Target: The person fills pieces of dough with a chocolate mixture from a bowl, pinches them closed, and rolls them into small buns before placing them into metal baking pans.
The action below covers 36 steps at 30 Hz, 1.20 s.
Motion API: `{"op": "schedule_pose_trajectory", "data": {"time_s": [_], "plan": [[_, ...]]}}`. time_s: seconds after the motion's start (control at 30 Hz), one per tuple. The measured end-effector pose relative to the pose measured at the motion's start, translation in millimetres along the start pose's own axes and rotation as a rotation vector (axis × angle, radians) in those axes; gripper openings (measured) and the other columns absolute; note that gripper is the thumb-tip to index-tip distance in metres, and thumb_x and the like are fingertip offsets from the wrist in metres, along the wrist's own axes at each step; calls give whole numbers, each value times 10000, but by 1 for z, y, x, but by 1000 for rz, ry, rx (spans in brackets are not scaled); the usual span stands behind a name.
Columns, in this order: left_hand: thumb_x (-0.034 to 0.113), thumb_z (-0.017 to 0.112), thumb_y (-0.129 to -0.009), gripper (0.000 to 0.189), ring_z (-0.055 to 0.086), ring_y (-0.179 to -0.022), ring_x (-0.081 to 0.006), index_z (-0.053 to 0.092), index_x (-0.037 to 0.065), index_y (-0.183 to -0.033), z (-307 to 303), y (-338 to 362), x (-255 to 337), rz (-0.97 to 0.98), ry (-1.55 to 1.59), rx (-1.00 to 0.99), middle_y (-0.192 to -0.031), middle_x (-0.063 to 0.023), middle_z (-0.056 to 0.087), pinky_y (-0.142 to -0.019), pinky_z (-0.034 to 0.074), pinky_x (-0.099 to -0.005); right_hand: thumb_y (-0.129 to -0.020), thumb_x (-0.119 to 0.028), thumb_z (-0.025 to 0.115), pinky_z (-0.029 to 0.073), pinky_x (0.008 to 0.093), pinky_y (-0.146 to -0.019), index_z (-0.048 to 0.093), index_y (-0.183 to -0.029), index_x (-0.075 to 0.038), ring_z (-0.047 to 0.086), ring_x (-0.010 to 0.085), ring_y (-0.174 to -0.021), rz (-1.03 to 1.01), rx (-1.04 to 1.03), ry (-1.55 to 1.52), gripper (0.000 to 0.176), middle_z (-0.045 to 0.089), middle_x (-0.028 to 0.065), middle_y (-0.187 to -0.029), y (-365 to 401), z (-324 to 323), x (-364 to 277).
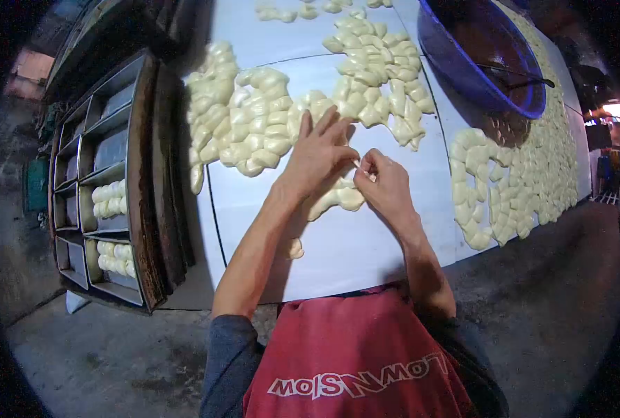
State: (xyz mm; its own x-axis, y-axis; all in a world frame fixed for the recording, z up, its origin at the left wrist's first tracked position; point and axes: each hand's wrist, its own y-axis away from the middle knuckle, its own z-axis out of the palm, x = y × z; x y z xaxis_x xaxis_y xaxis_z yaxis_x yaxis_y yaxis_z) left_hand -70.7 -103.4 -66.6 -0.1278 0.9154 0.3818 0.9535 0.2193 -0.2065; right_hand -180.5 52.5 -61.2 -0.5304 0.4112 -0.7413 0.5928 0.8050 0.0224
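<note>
My left hand (322,150) reaches over the white tabletop with several fingers spread. Its thumb and forefinger close on a small bit of pale dough (356,163). My right hand (388,184) meets it from the right, fingertips pinched together on the same bit. The fingers partly hide the dough between them. Just below the hands lies a cluster of smooth dough pieces (343,198). A single small dough piece (295,249) sits closer to me, by my left forearm. Beyond my fingers spreads a wide patch of dough pieces (257,118), packed side by side.
At the left stands a compartmented metal tray (146,97); two compartments hold rows of dough rolls (109,200). A large blue basin (456,63) with a thin rod in it rests at the upper right. More dough pieces (512,188) cover the right tabletop.
</note>
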Motion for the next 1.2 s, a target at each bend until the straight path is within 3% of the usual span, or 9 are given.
{"op": "schedule_pose_trajectory", "data": {"time_s": [0.23, 0.3, 0.4, 0.5, 0.57, 0.7, 0.8, 1.0, 1.2], "plan": [[201, 711, -847, 177, 407, -1403, -384, 757, 210, -1017, 13, -17, -5, -117, 6, 138, -1391, -85, 559, -1148, 258, -651, -822, -123, 642, 397, 251, -607, 601, -914, -29, 468, 95, -663, 408, -367, -588, 137, 568, -13, -747, 34, -66, 36], [237, 678, -891, 245, 381, -1421, -401, 724, 196, -1129, 17, -19, -4, -153, 19, 99, -1420, -101, 542, -1159, 230, -659, -910, -211, 691, 395, 201, -684, 637, -1064, -39, 473, 57, -756, 397, -141, -735, 237, 569, -30, -854, 39, -60, 43], [353, 558, -995, 447, 274, -1482, -450, 561, 194, -1413, 5, -22, -4, -230, 131, -80, -1530, -131, 458, -1175, 137, -691, -892, -293, 731, 460, 298, -748, 629, -1232, -33, 560, 156, -821, 282, -115, -452, 441, 638, 45, -964, 43, -64, 31], [364, 553, -988, 463, 300, -1461, -466, 559, 155, -1400, -16, -17, -6, -243, 407, -81, -1529, -179, 447, -1172, 147, -684, -832, -380, 768, 488, 419, -891, 636, -1252, -40, 607, 339, -958, -82, -220, 185, 557, 659, 161, -1113, 40, -58, 17], [326, 594, -952, 518, 332, -1449, -443, 532, 145, -1434, -29, -10, 4, -191, 316, -14, -1513, -204, 461, -1172, 186, -647, -840, -325, 760, 495, 395, -896, 664, -1151, -48, 615, 299, -976, -99, -286, 257, 428, 659, 129, -1148, 32, -55, 22], [222, 647, -917, 483, 611, -1220, -356, 594, 66, -1371, -39, -1, 28, -172, 635, -6, -1290, -201, 651, -1033, 465, -405, -901, -184, 664, 495, 328, -732, 596, -980, -25, 592, 159, -822, 166, -208, -506, 191, 672, 59, -963, 26, -46, 41], [170, 663, -880, 577, 688, -986, -338, 530, 63, -1431, -10, 5, 37, -163, 695, -135, -1103, -182, 711, -885, 533, -390, -962, -214, 633, 503, 248, -727, 569, -1207, -69, 605, 103, -853, 400, -344, -886, 292, 649, 36, -956, 15, -56, 40], [110, 609, -832, 712, 618, -756, -214, 428, 68, -1519, -15, 2, 51, -468, 850, -251, -900, -127, 678, -732, 507, -347, -894, -157, 709, 512, 230, -674, 592, -1170, -43, 614, 99, -834, 333, -436, -745, 321, 622, 22, -979, 15, -48, 30], [98, 627, -856, 785, 598, -809, -162, 329, 90, -1582, -16, 6, 49, -552, 1059, -224, -902, -56, 655, -781, 502, -313, -847, -113, 668, 458, 244, -653, 612, -1103, -9, 576, 97, -789, 352, -423, -655, 283, 639, 44, -893, 12, -52, 41]]}}
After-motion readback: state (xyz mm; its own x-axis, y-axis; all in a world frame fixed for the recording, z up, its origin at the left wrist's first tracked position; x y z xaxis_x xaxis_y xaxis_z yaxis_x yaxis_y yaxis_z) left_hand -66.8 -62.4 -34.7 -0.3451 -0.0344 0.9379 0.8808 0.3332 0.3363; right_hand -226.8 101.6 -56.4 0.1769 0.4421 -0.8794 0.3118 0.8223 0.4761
